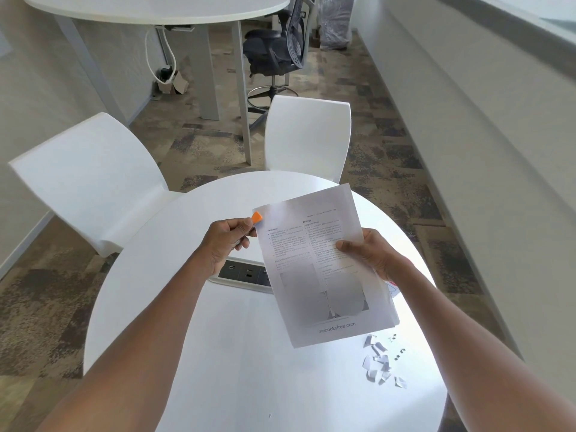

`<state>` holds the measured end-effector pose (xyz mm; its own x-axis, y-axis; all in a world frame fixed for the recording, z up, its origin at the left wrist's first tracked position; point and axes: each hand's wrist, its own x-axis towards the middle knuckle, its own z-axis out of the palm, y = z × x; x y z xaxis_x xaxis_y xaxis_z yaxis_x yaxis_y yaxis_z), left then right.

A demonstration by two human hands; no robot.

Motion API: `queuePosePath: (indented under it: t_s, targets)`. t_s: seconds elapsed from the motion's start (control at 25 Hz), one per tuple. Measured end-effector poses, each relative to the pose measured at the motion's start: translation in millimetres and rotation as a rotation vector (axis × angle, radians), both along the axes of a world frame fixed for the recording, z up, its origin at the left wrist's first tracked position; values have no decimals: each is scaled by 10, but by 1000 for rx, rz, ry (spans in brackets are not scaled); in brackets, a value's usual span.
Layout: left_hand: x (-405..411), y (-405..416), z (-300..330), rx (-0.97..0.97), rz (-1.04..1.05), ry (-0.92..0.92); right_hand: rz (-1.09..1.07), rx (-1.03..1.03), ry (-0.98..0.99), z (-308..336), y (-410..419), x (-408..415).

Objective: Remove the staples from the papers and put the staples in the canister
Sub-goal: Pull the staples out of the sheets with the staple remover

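A stapled set of printed papers is held up above the round white table. My right hand grips its right edge, thumb on the front page. My left hand is closed on an orange-tipped staple remover, whose tip touches the papers' top left corner. The staple itself is too small to make out. A few loose dark staples lie on the table at the right, beside several torn paper scraps. A round object with red marks, mostly hidden behind the papers, may be the canister.
A power outlet panel is set into the table's middle, partly behind the papers. Two white chairs stand at the far side. Beyond them are another white table and a dark office chair.
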<state>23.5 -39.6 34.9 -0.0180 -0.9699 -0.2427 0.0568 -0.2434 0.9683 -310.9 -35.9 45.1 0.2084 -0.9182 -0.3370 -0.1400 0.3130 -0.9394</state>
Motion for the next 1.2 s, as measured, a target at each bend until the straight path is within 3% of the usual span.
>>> queuePosePath:
  t_s: [0.32, 0.6, 0.84, 1.0, 1.2]
  targets:
    - [24, 2, 50, 53, -93, 114, -12, -6, 6, 30, 6, -7]
    - [59, -25, 39, 48, -49, 149, -27, 2, 1, 22, 14, -48]
    - [29, 31, -127, 97, 81, 70, -30, 12, -10, -43, 9, -97]
    - [-25, 162, -419, 191, 191, -196, -56, 30, 1, -113, 7, -128]
    - [-224, 417, -714, 218, 304, -786, -69, 48, -15, -184, 61, -114]
